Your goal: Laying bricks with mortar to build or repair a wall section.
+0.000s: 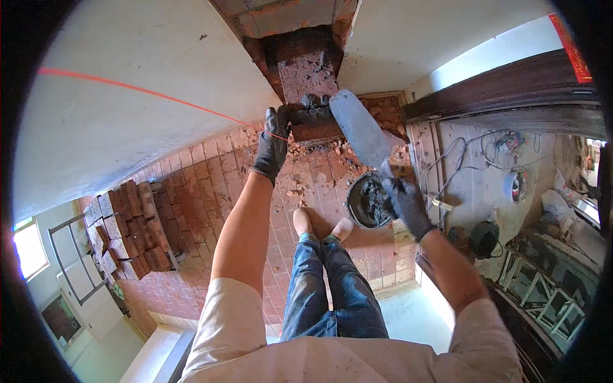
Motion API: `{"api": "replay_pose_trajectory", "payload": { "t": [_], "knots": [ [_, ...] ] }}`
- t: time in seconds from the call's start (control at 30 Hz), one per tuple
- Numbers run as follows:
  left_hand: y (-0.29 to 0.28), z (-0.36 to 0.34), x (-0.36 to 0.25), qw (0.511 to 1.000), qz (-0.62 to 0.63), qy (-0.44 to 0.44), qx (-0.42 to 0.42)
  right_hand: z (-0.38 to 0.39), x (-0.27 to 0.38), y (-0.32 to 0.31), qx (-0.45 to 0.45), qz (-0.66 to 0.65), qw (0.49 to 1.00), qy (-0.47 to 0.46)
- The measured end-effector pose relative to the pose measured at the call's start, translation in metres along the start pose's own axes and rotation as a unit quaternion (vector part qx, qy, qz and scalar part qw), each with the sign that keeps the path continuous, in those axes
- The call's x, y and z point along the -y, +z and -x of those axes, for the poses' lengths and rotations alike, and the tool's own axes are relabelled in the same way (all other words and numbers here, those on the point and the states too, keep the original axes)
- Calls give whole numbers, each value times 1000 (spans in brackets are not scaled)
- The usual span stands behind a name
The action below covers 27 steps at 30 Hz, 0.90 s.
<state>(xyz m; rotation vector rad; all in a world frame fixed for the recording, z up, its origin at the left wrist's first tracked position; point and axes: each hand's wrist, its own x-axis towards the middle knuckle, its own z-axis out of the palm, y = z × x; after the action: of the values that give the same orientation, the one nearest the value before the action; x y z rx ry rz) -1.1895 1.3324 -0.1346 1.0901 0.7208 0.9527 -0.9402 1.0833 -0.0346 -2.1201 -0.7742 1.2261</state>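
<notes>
My right hand, in a dark glove, grips the handle of a trowel. Its broad grey blade, smeared with mortar, points up and left over the right end of a low brick course. Dark mortar lumps lie along this course. My left hand, also gloved, is at the left end of the course with its fingers stretched upward and thumb apart. A taut red string runs from the far left to this hand. Below the trowel stands a round black bucket holding wet mortar.
Brick rubble litters the reddish paved floor around my feet. Stacked bricks stand at the left. White walls flank the brickwork. At the right are a dark wooden frame, a cable and another dark bucket.
</notes>
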Motion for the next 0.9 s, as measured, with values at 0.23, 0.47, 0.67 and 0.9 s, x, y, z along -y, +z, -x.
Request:
{"api": "replay_pose_trajectory", "payload": {
  "t": [0.23,0.47,0.67,0.9],
  "knots": [
    [-14,10,27,991,-120,-61,-23,9,-2,61,44,-129,989,55],
    [0,8,26,997,26,-77,-4,1,48,47,-39,265,959,-95],
    [10,9,16,966,130,-104,-199,15,59,36,-44,119,991,-29],
    [7,-8,11,984,38,-156,-83,7,43,64,18,175,983,-59]
  ]
}}
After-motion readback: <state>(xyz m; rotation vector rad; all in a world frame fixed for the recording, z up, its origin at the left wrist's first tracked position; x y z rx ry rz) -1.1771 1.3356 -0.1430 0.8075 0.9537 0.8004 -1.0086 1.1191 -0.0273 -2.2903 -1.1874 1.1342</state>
